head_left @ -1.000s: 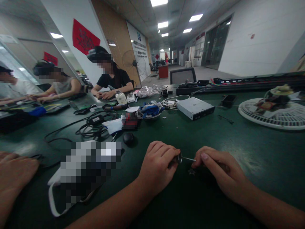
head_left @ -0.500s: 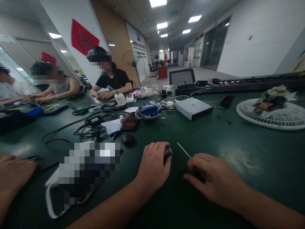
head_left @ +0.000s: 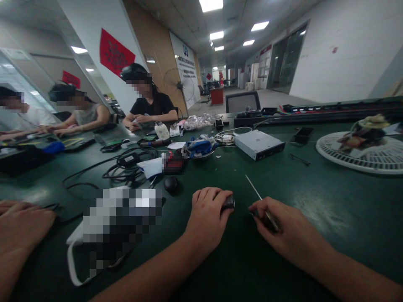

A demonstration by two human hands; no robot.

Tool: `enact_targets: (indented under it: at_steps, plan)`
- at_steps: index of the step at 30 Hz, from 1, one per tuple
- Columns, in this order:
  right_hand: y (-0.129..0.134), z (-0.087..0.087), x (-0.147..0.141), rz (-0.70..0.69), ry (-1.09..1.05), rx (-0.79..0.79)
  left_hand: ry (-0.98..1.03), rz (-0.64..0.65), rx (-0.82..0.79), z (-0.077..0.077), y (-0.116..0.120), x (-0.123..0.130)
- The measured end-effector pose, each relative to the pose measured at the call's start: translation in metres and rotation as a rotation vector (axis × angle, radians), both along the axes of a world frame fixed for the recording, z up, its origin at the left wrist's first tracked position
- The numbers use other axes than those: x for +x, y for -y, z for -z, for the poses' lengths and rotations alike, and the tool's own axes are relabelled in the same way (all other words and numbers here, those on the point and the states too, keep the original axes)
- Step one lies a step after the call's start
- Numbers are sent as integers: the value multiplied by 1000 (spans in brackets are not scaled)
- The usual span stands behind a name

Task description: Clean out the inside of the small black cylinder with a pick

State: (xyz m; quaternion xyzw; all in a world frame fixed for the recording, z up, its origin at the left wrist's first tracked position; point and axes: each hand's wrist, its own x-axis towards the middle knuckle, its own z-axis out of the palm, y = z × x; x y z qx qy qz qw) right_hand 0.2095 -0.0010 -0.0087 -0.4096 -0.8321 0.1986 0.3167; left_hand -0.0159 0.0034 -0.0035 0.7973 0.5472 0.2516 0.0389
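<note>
My left hand (head_left: 208,214) is closed around a small dark object (head_left: 228,202) with a shiny rounded end, close to the green table top. Most of that object is hidden under the fingers, so its kind does not show. In my right hand (head_left: 288,228) is a screwdriver (head_left: 253,187); its thin metal shaft points forward and left, away from me. Part of its dark handle (head_left: 271,221) shows between thumb and palm. A gap separates the screwdriver from the object in my left hand. A black computer mouse (head_left: 171,184) lies beyond my left hand.
Another person's hand (head_left: 23,222) rests at the left edge, near a white strap (head_left: 71,264) and a blurred-out item. Ahead are a grey disc drive (head_left: 260,144), a bowl with blue cloth (head_left: 201,147) and black cables (head_left: 118,172). A white fan grille (head_left: 362,161) stands right.
The view has shifted slightly. My right hand has turned, so the screwdriver's shaft points more steeply forward and more of its handle shows. My left hand still grips the dark object, of which more shows.
</note>
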Motion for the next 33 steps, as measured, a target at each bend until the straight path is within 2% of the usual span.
enact_targets:
  at_steps: [8,11,14,21,27,33]
  plan:
    - [-8,0,-6,110,49,-57,-27,287,-13,-9,2,5]
    - [-9,-4,-6,44,-44,-110,-38,337,-32,-12,3,6]
    - [-9,-5,-3,-6,-303,-274,-22,344,-35,-15,5,7]
    - [-26,5,-7,-20,-499,-368,36,215,30,-14,10,7]
    - [-12,10,-15,109,-668,-297,10,176,64,-15,18,6]
    - [-3,7,-18,25,-658,-277,-43,280,92,-11,16,3]
